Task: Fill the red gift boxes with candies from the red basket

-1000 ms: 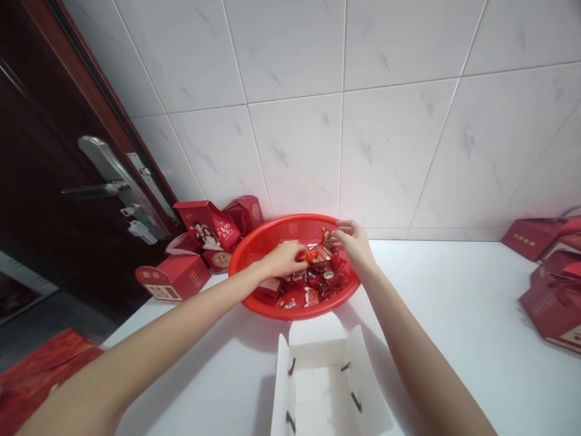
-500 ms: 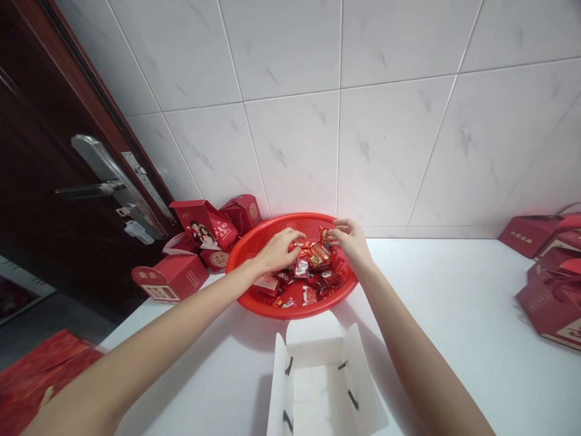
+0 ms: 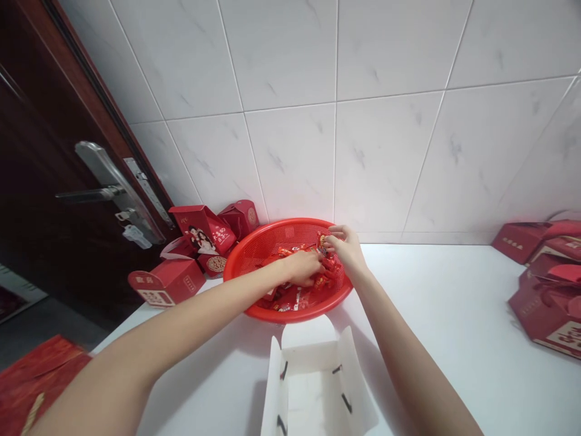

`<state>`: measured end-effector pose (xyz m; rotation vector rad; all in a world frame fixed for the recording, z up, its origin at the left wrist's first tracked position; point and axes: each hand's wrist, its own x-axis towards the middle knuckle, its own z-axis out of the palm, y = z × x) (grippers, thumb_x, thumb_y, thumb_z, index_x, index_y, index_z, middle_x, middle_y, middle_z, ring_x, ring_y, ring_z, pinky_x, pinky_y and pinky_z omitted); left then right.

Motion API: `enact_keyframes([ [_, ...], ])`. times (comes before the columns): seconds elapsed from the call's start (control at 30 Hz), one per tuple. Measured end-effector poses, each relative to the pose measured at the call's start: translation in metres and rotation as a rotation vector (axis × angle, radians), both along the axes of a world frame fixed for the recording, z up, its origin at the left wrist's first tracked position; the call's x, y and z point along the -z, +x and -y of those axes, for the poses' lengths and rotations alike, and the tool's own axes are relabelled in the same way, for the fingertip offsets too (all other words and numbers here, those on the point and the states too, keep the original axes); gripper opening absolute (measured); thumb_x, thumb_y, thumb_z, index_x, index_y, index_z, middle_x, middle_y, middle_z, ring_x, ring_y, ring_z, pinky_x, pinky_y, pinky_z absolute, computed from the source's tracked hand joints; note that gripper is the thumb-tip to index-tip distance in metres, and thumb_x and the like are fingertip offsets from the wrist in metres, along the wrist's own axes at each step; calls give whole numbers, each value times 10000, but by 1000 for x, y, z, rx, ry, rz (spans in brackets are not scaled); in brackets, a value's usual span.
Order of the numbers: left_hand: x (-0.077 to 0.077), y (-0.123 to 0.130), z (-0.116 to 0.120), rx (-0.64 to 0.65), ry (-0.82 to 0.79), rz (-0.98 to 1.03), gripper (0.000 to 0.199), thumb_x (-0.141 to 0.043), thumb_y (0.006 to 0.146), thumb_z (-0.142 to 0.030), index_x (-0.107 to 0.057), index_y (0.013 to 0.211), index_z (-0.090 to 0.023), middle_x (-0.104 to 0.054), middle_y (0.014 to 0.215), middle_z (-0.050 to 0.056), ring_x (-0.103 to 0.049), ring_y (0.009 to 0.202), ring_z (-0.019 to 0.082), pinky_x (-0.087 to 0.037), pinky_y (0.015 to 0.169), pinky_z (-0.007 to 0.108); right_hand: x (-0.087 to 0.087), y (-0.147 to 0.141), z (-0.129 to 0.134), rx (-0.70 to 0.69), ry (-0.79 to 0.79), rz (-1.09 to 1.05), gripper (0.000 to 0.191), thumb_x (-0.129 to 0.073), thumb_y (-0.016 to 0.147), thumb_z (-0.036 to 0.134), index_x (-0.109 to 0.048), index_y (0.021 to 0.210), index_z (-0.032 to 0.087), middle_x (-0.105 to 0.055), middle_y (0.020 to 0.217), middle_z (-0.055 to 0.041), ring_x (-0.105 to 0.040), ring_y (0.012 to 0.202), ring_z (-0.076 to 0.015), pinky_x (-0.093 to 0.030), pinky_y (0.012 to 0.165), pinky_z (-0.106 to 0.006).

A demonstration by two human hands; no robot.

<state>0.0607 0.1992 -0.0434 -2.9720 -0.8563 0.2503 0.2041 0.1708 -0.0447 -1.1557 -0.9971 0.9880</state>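
Observation:
A red plastic mesh basket (image 3: 242, 257) stands on the white table, with many small wrapped candies (image 3: 297, 300) in its bottom. My left hand (image 3: 305, 267) is down inside the basket among the candies. Its fingers point right and its fingertips are partly hidden. At the basket's right rim my right hand (image 3: 345, 247) is curled, thumb and fingertips closed on a small red and gold wrapped candy (image 3: 323, 242). In front of the basket sits a white open box (image 3: 313, 387) with upright flaps and dark slits in its sides; no candy shows in it.
Several red gift boxes (image 3: 170, 281) stand at the left by the wall, and more red boxes (image 3: 551, 297) at the right. A red bag (image 3: 45, 375) is at the lower left. The dark door (image 3: 49, 242) with its handle is beyond the table's left edge; a tiled wall is behind.
My left hand has moved right and deeper into the candies. My right hand stays near the right rim. The view has shifted slightly.

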Motion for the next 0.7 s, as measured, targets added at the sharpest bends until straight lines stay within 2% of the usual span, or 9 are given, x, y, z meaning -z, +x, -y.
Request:
enact_keyframes([
  [0.1, -9, -14, -13, -105, -52, 64, 228, -611, 823, -231, -757, 999, -236, -670, 1126, 89, -659, 915, 250, -483, 736, 315, 1, 0, 0, -4, 0, 3, 285, -603, 669, 235, -574, 950, 198, -649, 1018, -50, -632, 688, -128, -524, 658, -279],
  [0.27, -12, -33, -25, -199, -132, 234, 247, -600, 885, -315, -744, 1064, -224, -699, 1042, 66, -662, 941, 230, -470, 837, 291, 1, 0, -2, -11, -1, 4, 285, -605, 666, 245, -575, 946, 195, -651, 1033, -56, -643, 692, -130, -517, 654, -275],
  [0.4, -10, -37, -30, -311, -34, 245, 226, -613, 871, -290, -755, 1024, -204, -661, 1143, 95, -627, 1047, 258, -461, 904, 324, 0, -1, 0, -14, -5, -10, 274, -606, 666, 242, -574, 934, 192, -658, 1031, -60, -649, 691, -135, -523, 653, -283],
  [0.5, -11, -37, -31, -339, 31, 239, 223, -605, 864, -253, -757, 1020, -207, -638, 1170, 101, -609, 1087, 264, -455, 948, 346, 0, -1, 1, -18, 9, -10, 282, -610, 669, 248, -575, 943, 189, -658, 1038, -64, -649, 684, -135, -525, 638, -284],
  [0.6, -11, -37, -31, -356, 37, 233, 228, -564, 889, -264, -757, 1000, -212, -642, 1149, 94, -621, 1062, 256, -469, 944, 349, 1, -1, 0, -21, 8, -8, 282, -612, 667, 246, -577, 941, 187, -661, 1017, -60, -649, 684, -136, -523, 633, -283],
  [0.7, -8, -38, -35, -393, 14, 256, 272, -508, 898, -197, -748, 1028, -193, -661, 1142, 100, -631, 1062, 250, -475, 956, 347, 2, -1, -1, -20, 5, -9, 272, -613, 669, 247, -577, 932, 190, -667, 1003, -57, -652, 694, -139, -521, 635, -281],
])
